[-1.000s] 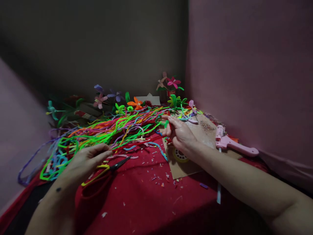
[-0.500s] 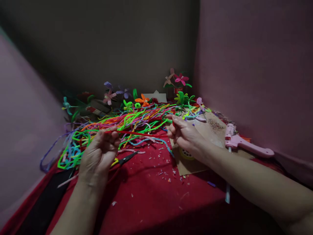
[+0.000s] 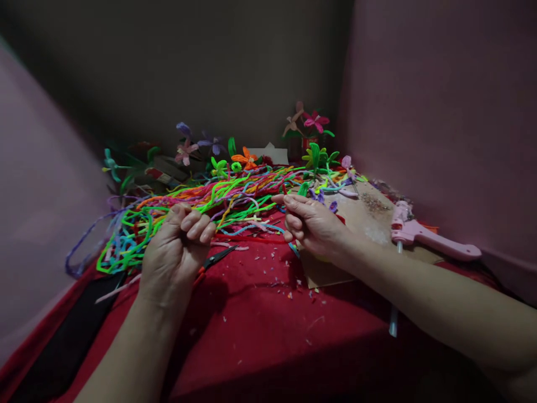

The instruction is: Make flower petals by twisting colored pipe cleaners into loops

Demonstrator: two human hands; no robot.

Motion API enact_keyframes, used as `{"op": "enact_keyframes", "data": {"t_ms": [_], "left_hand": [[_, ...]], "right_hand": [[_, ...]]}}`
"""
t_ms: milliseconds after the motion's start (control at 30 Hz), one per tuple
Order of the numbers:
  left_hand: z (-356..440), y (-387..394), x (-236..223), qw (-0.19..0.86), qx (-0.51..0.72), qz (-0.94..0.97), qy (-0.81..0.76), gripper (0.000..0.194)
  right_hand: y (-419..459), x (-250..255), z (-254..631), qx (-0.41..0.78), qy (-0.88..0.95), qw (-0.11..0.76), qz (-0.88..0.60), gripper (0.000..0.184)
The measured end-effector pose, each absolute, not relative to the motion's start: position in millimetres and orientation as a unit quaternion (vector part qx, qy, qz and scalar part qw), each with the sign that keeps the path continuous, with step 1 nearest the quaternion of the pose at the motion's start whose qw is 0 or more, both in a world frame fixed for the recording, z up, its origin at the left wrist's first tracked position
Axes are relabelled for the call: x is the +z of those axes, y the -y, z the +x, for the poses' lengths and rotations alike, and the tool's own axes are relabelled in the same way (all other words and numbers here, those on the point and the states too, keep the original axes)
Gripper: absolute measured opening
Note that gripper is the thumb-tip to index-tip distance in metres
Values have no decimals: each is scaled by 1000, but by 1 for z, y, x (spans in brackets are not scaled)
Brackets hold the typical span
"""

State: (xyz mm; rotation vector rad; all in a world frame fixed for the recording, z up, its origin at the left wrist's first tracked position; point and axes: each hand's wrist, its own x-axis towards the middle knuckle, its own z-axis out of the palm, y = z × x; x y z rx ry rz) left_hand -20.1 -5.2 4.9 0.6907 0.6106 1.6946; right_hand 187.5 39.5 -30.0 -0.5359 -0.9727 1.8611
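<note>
A red pipe cleaner (image 3: pixel 251 239) stretches nearly level between my two hands, low over the red cloth. My left hand (image 3: pixel 178 252) is curled closed around its left end. With thumb and fingers pinched together, my right hand (image 3: pixel 312 226) grips the other end, and a short red tip sticks up at its thumb. Beside my left hand lies a pair of scissors (image 3: pixel 218 256) with dark blades, its handles partly hidden by that hand. Behind both hands spreads a heap of coloured pipe cleaners (image 3: pixel 222 196).
A pink glue gun (image 3: pixel 436 238) with a glue stick rests on the right, by a cardboard sheet (image 3: pixel 331 275). Pipe-cleaner flowers, including an orange one (image 3: pixel 245 159), stand at the back. Fluff scraps dot the red cloth (image 3: pixel 268 336). A black strip (image 3: pixel 69 336) lies at left.
My left hand has gone from loosely curled fingers to a tighter fist on the red pipe cleaner. The stretch between the hands hangs slightly lower. The view has shifted a little.
</note>
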Motion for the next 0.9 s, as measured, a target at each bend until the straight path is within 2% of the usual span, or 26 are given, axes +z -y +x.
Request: {"op": "enact_keyframes", "data": {"t_ms": [467,600,700,767,900], "left_hand": [[-17,6,2,562,709,320,-281,23],[-2,4,-3,597,635,361,-332,11],[19,1,-3,638,537,397,-382,24],[32,-2,-2,643,493,426,-403,23],[43,-10,1,605,536,424,-408,15]], "right_hand": [[-42,-31,189,761,403,448,-240,16],[-38,-33,187,779,439,394,-212,15],[-35,-37,186,802,458,336,-184,18],[-35,-39,186,813,456,320,-168,19],[-36,-38,185,800,463,349,-155,22]]}}
